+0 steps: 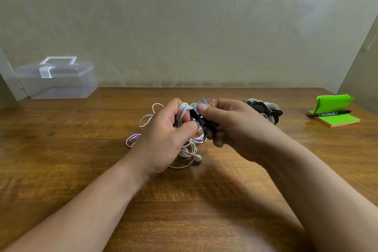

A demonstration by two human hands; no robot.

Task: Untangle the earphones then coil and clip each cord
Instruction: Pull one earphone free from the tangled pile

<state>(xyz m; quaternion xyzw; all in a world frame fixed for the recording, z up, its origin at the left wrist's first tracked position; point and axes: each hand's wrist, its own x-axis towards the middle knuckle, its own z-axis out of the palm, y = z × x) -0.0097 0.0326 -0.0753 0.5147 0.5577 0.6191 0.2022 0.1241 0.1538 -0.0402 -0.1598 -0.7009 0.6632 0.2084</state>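
At the centre of the frame the left hand has its grip curled tight round a white cord bundle, thumb pressed across the loops. The right hand pinches a black clip between thumb and fingers, right against that bundle. Whether the clip's mouth already bites the cord cannot be told, as the fingers hide it. The main risk seems to be that the clip closes on only some of the loops, so the coil would spring apart once the left grip relaxes. A second risk lies just below and behind the hands. The loose cords, white, pink, bluish and greenish, trail on the surface and look not yet separated. A strand of these could get caught in the clip with the white coil, or be dragged up and knotted tighter if the bundle is lifted. Pinching hard near an earbud could also kink the thin wire. The spare clips sit right of centre, close behind the right hand, where a careless wrist could scatter them.
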